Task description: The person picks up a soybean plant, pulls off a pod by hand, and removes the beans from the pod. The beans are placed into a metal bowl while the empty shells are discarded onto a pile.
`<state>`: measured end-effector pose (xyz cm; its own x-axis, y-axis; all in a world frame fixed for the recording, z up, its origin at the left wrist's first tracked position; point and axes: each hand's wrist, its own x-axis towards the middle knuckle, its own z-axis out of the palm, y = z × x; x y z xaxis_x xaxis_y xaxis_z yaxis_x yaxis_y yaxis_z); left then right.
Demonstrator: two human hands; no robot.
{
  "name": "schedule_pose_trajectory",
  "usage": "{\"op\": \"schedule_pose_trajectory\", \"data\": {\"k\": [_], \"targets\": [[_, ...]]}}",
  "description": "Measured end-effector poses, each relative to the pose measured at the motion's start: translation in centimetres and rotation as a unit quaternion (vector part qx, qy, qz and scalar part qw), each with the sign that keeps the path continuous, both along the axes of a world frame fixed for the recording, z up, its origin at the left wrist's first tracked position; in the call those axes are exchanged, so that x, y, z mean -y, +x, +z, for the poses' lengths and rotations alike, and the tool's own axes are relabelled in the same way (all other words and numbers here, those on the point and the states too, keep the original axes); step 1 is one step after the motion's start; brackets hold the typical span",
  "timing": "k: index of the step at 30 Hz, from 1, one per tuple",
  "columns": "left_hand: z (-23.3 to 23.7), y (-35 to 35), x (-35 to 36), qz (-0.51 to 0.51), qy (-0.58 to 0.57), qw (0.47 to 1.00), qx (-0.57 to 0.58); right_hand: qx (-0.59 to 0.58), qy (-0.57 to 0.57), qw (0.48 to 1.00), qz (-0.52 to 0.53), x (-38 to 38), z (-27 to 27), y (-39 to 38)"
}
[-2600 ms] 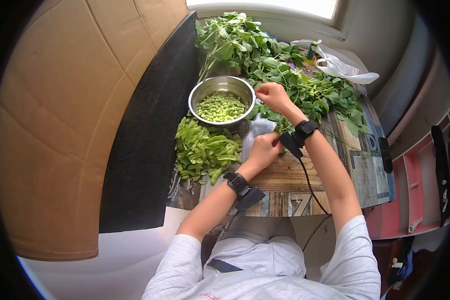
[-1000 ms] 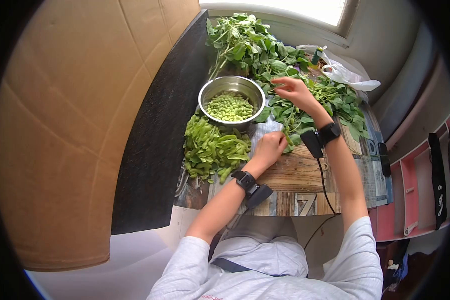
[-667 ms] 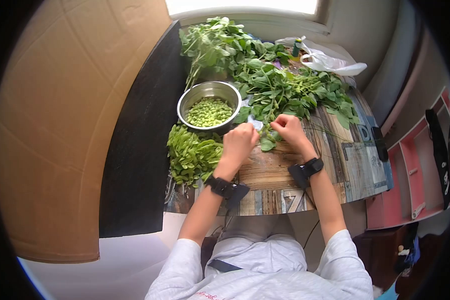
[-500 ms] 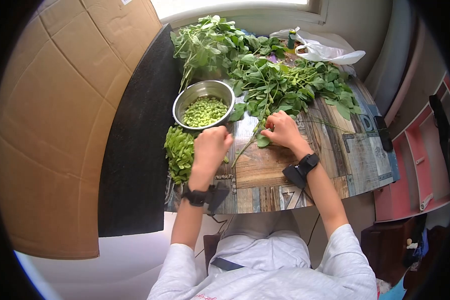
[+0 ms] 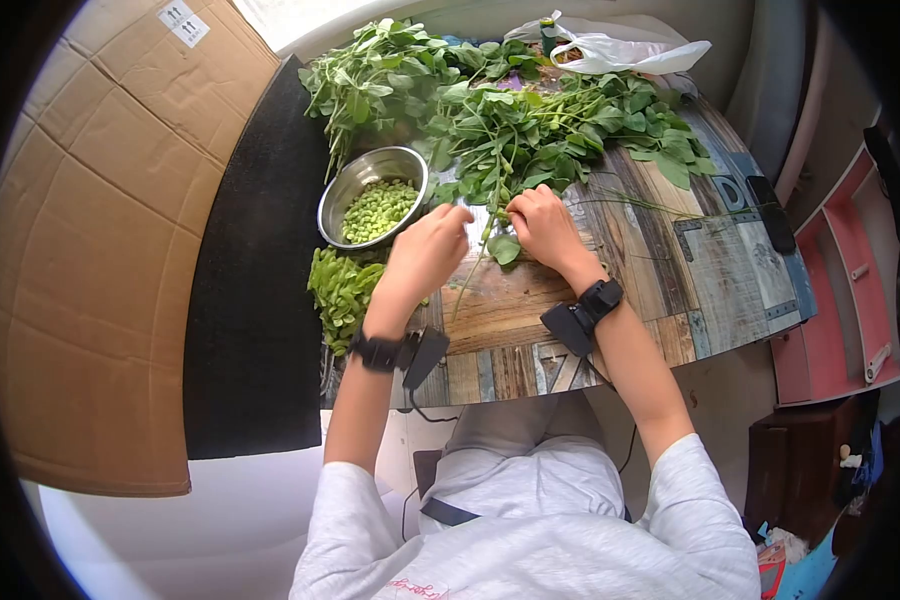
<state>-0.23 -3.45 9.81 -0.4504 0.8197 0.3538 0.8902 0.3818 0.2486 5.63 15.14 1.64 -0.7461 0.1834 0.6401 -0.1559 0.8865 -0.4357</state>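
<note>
My right hand (image 5: 547, 230) pinches a leafy stem of the bean plant (image 5: 505, 250) in front of the green heap. To its left, my left hand (image 5: 430, 245) is closed with its fingertips pointing toward that stem; whether anything is between them is hidden. Just beyond my left hand stands a steel bowl (image 5: 332, 205) holding shelled green beans (image 5: 378, 208). A pile of green pods (image 5: 340, 290) lies beside my left wrist, below the bowl. The heap of bean plants (image 5: 530, 130) spreads across the back of the table.
A white plastic bag (image 5: 625, 52) and a small bottle (image 5: 548, 38) sit at the back of the wood-patterned table (image 5: 610, 290). A dark phone-like object (image 5: 770, 215) lies at the right edge. Tall cardboard (image 5: 100, 270) and a black panel (image 5: 250, 320) flank the left side.
The view has shifted, so the table things appear farther left and higher. My left hand has moved away from the bowl's front toward the stem. My right hand keeps its pinch.
</note>
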Motion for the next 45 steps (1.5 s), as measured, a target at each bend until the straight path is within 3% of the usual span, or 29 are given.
{"op": "schedule_pose_trajectory", "data": {"k": [3,9,18,23,26,29,32,42,44,45], "targets": [[-1.5,-0.8,-2.7,-0.043,-0.043,0.998,0.014,-0.013,0.003,1.000,-0.006,-0.2,-0.1,0.0],[-2.8,-2.5,-5.0,0.023,-0.053,0.998,0.021,-0.031,-0.021,0.999,0.000,-0.4,0.1,0.1],[-4.6,-3.1,-5.7,-0.014,0.003,0.996,0.092,-0.012,-0.047,0.999,0.007,-0.3,-0.1,0.0],[-5.6,-3.9,-5.9,-0.014,0.052,0.988,0.143,0.007,-0.047,0.997,-0.053,-0.2,0.1,0.1],[-5.7,-4.0,-5.8,0.001,0.050,0.991,0.120,0.050,-0.004,0.996,-0.074,-0.4,0.7,0.7],[-4.8,-3.4,-5.6,0.002,0.018,0.996,0.082,-0.014,0.096,0.991,-0.089,-0.6,1.0,1.0],[-4.4,-2.7,-5.7,-0.006,-0.002,0.999,0.040,-0.022,0.086,0.996,-0.017,-0.5,0.8,0.7],[-5.3,-2.6,-5.7,-0.021,0.082,0.995,0.042,-0.045,0.056,0.997,-0.004,-0.2,0.7,0.4],[-5.3,-2.3,-6.1,-0.014,0.025,0.998,-0.057,-0.043,0.055,0.998,-0.001,-0.3,0.5,0.2],[-5.4,-2.2,-6.2,-0.013,0.025,0.998,-0.055,-0.041,0.054,0.998,0.000,-0.3,0.4,0.4]]}}
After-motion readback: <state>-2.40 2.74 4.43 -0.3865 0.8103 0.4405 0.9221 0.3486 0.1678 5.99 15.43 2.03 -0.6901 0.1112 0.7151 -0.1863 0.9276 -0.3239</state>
